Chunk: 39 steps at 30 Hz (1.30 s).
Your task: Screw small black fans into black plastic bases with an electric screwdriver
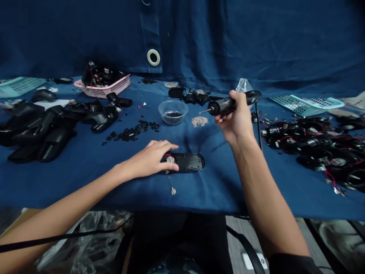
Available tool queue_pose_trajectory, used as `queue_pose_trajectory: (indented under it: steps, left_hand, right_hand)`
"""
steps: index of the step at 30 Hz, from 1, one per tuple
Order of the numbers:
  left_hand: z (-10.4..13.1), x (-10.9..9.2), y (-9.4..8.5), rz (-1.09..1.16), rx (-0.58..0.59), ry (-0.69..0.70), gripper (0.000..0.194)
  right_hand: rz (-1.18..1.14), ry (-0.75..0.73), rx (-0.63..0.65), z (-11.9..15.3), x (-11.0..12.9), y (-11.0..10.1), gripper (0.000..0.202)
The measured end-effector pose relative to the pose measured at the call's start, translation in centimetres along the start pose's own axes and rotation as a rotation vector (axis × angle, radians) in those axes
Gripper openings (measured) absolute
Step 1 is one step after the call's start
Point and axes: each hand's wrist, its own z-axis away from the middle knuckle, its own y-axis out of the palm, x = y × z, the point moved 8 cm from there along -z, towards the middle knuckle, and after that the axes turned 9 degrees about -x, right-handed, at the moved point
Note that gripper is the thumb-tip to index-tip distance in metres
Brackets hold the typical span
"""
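My right hand (236, 116) is wrapped round a black electric screwdriver (224, 105), raised above the table with its thin bit pointing left. On the blue cloth in front of me lies a long black plastic housing (189, 161), its hollow side up. My left hand (158, 158) rests over the left end of this housing, with thumb and fingers apart around a round silvery part (170, 159) with a red wire. Just below the housing hangs or lies a small silvery pendant (173, 191). The fingers partly hide the housing's left end.
A clear bowl (173, 112) of small dark pieces stands beside a pile of small screws (199, 121). Small black parts (132, 131) lie left of it. Black housings (54, 129) fill the left, wired assemblies (322, 144) the right. A pink basket (104, 89) stands behind.
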Motion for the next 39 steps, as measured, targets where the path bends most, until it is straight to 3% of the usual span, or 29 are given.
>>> queue_pose_trajectory:
  steps: [4,5,8,11,13,16,26,39]
  left_hand:
    - [-7.6,3.4,-5.5,-0.069,-0.307,0.025,0.029]
    - [-10.2,4.8,-5.8,-0.150,-0.297,0.005,0.023]
    - [-17.1,9.6,-2.6,-0.302,0.105,-0.103,0.020]
    - [-20.4,12.0,0.7,-0.322,0.336,-0.115,0.019]
    - [-20.8,12.5,2.2,-0.342,0.403,-0.104,0.014]
    - [-20.5,12.6,2.9,-0.359,0.426,-0.086,0.012]
    - [-20.2,11.6,0.5,-0.363,0.194,-0.136,0.020]
    - [-19.8,13.6,0.4,-0.226,0.124,-0.168,0.014]
  right_hand:
    - [0.017,0.019,-0.086,-0.6,-1.8,-1.0,0.024]
    - [0.025,0.027,-0.098,-0.7,-2.1,-1.3,0.024]
    - [0.040,0.032,-0.120,-0.6,-2.5,-2.2,0.023]
    - [0.059,0.030,-0.142,-0.6,-2.6,-2.9,0.024]
    - [0.076,0.044,-0.142,-0.6,-2.7,-3.1,0.025]
    - [0.089,0.051,-0.129,-0.8,-2.9,-3.1,0.026]
    - [0.140,0.051,-0.125,-1.0,-4.2,-3.1,0.026]
    - [0.143,0.054,-0.148,-1.3,-4.6,-3.6,0.025]
